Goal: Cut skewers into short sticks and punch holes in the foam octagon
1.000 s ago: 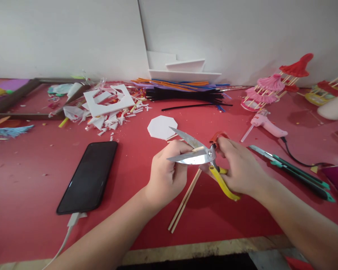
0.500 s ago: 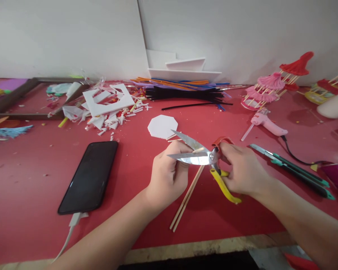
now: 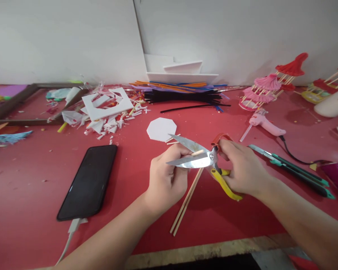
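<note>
My right hand (image 3: 242, 167) grips the scissors (image 3: 193, 160) by their red and yellow handles, the blades spread apart and aimed left. My left hand (image 3: 167, 178) is closed on a thin wooden stick (image 3: 197, 153), whose short end pokes out between the blades. Most of that stick is hidden by the fingers. Below the blades, two longer wooden sticks (image 3: 186, 204) lie side by side on the red table (image 3: 135, 232). Just beyond my left hand rests a white octagonal foam board piece (image 3: 161, 129), with small stick pieces at its lower right edge.
A black phone (image 3: 88, 182) with a cable lies at left. White scraps (image 3: 108, 120) and a dark frame (image 3: 30, 120) are behind it. Pipe cleaners (image 3: 183, 95) are bundled at the back. On the right are a pink glue gun (image 3: 266, 124), a cutter knife (image 3: 290, 168) and pink tiered models (image 3: 266, 84).
The stick's end shows more plainly between the scissor blades. Both hands keep nearly the same pose, and the whole view has shifted slightly.
</note>
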`<act>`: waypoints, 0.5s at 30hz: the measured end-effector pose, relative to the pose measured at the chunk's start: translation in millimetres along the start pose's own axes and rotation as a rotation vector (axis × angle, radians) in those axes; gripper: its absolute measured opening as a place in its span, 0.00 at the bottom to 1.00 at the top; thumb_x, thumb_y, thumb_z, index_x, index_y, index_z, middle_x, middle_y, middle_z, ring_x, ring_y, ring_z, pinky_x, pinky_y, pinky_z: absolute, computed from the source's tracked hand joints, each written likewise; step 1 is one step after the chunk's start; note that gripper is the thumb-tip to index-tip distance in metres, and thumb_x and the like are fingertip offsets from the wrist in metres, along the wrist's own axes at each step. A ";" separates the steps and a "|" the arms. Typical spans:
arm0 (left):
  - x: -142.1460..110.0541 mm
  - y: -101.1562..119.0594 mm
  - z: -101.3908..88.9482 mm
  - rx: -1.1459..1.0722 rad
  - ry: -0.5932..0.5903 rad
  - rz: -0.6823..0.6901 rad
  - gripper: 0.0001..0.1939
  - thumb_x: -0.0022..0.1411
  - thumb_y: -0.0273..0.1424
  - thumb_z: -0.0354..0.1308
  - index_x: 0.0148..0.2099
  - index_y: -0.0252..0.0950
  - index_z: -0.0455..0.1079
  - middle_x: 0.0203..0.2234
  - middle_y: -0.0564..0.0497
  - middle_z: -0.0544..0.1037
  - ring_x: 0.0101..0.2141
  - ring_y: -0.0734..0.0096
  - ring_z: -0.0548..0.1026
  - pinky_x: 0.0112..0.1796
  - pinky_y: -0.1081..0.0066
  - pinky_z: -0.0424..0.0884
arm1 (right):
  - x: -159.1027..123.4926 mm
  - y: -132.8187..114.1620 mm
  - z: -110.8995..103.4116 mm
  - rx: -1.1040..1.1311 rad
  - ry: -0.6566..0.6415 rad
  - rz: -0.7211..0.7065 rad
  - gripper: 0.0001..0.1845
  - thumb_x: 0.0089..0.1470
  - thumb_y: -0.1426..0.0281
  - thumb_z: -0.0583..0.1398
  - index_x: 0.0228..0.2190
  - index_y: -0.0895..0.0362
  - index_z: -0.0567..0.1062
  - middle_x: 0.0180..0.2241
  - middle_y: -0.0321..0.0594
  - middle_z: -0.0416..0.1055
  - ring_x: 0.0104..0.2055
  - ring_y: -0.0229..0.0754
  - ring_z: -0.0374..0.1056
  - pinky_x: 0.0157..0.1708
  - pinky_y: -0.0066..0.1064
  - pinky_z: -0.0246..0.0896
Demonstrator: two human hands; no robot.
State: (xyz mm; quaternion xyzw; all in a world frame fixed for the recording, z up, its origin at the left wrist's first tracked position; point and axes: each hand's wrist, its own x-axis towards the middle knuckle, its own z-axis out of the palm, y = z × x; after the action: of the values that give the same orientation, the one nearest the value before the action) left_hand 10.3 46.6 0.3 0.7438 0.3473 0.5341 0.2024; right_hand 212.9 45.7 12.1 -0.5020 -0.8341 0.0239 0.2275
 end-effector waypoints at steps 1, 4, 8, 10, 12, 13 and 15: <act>0.1 0.8 -0.4 -0.004 -0.006 -0.009 0.10 0.57 0.16 0.49 0.33 0.36 0.62 0.20 0.58 0.68 0.19 0.83 0.62 0.21 0.80 0.60 | -0.4 0.5 -0.2 -0.003 -0.001 0.000 0.16 0.45 0.62 0.58 0.28 0.52 0.55 0.23 0.32 0.60 0.22 0.37 0.56 0.23 0.28 0.51; 0.1 3.3 -1.1 -0.040 -0.015 -0.031 0.10 0.56 0.15 0.49 0.32 0.36 0.62 0.18 0.59 0.66 0.18 0.83 0.60 0.20 0.80 0.58 | -1.9 3.2 -0.6 -0.019 -0.002 -0.007 0.16 0.45 0.63 0.58 0.28 0.52 0.53 0.22 0.31 0.57 0.22 0.36 0.53 0.23 0.28 0.48; 0.2 6.0 -0.9 -0.105 -0.021 -0.034 0.11 0.54 0.15 0.50 0.32 0.37 0.62 0.19 0.59 0.66 0.19 0.82 0.61 0.22 0.79 0.60 | -3.1 7.2 -1.6 -0.016 -0.009 -0.017 0.17 0.44 0.62 0.59 0.28 0.52 0.54 0.23 0.32 0.58 0.23 0.37 0.54 0.23 0.28 0.48; 0.5 6.4 -0.5 -0.125 -0.023 -0.029 0.11 0.54 0.15 0.49 0.33 0.37 0.62 0.19 0.58 0.66 0.20 0.81 0.62 0.22 0.78 0.61 | -2.7 7.8 -2.7 -0.015 -0.025 -0.018 0.16 0.44 0.62 0.59 0.29 0.53 0.55 0.24 0.33 0.59 0.24 0.37 0.54 0.23 0.29 0.49; 1.1 6.2 -0.4 -0.139 -0.027 -0.030 0.11 0.56 0.16 0.49 0.32 0.37 0.62 0.20 0.58 0.66 0.20 0.81 0.63 0.23 0.78 0.61 | -1.8 7.7 -3.9 -0.024 -0.038 -0.023 0.15 0.44 0.64 0.58 0.29 0.53 0.54 0.25 0.33 0.59 0.24 0.38 0.54 0.24 0.29 0.49; 1.4 5.9 -0.4 -0.146 -0.032 -0.032 0.10 0.57 0.16 0.49 0.32 0.37 0.62 0.20 0.58 0.67 0.20 0.80 0.63 0.23 0.77 0.61 | -1.3 7.5 -4.3 -0.027 -0.042 -0.026 0.15 0.44 0.64 0.57 0.29 0.52 0.54 0.25 0.33 0.59 0.24 0.38 0.54 0.24 0.29 0.49; 2.2 5.4 -0.7 -0.157 -0.047 -0.038 0.09 0.59 0.18 0.49 0.32 0.38 0.62 0.19 0.57 0.67 0.20 0.80 0.64 0.22 0.77 0.62 | -0.7 7.2 -4.6 -0.026 -0.044 -0.030 0.14 0.44 0.65 0.57 0.29 0.52 0.55 0.24 0.34 0.59 0.24 0.38 0.54 0.24 0.29 0.50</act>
State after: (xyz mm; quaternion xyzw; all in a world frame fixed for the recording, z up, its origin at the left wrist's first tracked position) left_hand 11.7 44.5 5.6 0.7311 0.3137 0.5382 0.2783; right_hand 221.1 47.9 14.0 -0.4919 -0.8464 0.0208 0.2029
